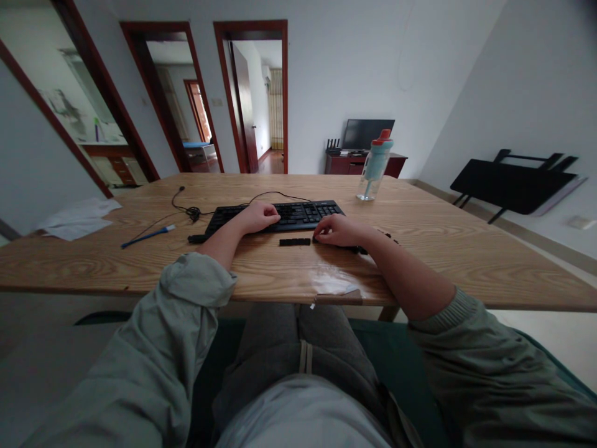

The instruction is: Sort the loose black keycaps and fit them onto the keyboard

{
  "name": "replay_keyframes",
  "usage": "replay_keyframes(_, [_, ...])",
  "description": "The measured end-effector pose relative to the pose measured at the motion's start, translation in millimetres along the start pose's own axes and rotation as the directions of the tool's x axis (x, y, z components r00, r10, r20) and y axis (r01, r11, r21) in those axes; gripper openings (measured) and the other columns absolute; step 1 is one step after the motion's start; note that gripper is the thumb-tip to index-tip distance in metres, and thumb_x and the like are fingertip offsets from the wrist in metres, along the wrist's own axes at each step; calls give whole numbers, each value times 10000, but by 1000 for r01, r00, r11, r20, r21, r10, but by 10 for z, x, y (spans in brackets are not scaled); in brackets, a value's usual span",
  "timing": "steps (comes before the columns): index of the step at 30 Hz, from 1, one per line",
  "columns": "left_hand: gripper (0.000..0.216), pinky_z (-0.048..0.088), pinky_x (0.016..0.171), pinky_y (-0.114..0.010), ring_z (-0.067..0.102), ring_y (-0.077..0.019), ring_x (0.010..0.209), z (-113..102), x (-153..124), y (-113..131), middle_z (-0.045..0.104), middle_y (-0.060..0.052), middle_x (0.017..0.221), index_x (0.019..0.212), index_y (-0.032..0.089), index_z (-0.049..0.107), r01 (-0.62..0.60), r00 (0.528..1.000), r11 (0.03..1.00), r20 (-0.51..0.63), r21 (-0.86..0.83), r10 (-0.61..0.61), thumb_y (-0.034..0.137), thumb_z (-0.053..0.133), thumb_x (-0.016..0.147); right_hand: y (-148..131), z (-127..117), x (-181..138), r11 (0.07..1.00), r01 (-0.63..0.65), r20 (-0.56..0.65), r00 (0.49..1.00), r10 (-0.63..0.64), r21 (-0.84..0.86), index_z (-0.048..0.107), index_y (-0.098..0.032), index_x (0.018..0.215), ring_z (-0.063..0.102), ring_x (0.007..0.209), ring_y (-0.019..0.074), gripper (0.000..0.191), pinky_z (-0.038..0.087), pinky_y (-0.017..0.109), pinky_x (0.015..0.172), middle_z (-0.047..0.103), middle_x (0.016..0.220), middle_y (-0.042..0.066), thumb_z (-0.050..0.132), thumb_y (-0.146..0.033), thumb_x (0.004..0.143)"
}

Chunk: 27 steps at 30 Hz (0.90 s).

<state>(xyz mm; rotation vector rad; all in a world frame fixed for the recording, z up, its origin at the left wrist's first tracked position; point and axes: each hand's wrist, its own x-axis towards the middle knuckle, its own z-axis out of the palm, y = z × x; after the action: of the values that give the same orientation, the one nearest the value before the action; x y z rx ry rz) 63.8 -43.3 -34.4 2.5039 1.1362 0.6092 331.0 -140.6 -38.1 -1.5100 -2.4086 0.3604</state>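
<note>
A black keyboard (298, 214) lies on the wooden table, its cable running off behind it. My left hand (260, 218) rests over its middle, fingers curled together; whatever they may hold is hidden. In front of the keyboard is a short row of what look like loose black keycaps (295, 242). Just right of that row, my right hand (339, 231) is down at the tabletop, thumb and forefinger pinched at a small black keycap. More small black pieces (359, 250) lie partly hidden beneath my right hand and wrist.
A blue-handled brush (147, 237) and the coiled cable (193, 213) lie left of the keyboard, with white paper (79, 218) at the table's left edge. A clear bottle with a red cap (374, 165) stands at the back right. Clear tape (333, 283) is near the front edge.
</note>
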Motion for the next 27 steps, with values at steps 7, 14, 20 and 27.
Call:
replay_keyframes(7, [346, 472, 693, -304, 613, -185, 704, 13, 23, -39, 710, -41, 770, 810, 161, 724, -7, 1000, 1000, 1, -4, 7, 476, 582, 788, -26, -5, -5, 999, 23, 14, 1000, -24, 22, 802, -196, 951, 662, 811, 185, 208, 488, 252, 718, 764, 920, 54, 633, -236, 837])
replay_keyframes(14, [347, 467, 679, -291, 614, -177, 712, 14, 25, -40, 711, -32, 776, 831, 163, 718, -13, 1000, 1000, 19, 7, 13, 474, 568, 806, -14, 6, -5, 997, 67, 8, 998, -67, 41, 800, -199, 934, 673, 823, 197, 197, 502, 274, 731, 763, 940, 57, 635, -233, 832])
replay_keyframes(20, [334, 471, 691, -293, 618, -178, 709, 16, 26, -49, 715, -38, 798, 832, 160, 724, -27, 1000, 1000, 8, 17, 27, 457, 571, 817, 10, 43, 12, 993, 102, -17, 995, -101, 57, 799, -214, 935, 671, 810, 196, 186, 498, 280, 733, 760, 938, 53, 656, -263, 827])
replay_keyframes(27, [345, 477, 701, -295, 604, -173, 691, 12, 20, -36, 702, -32, 760, 835, 157, 730, -15, 1000, 1000, 8, 16, 15, 464, 575, 813, -36, 48, 12, 994, 99, -11, 995, -98, 46, 787, -194, 961, 661, 837, 197, 200, 488, 278, 743, 754, 951, 61, 650, -272, 838])
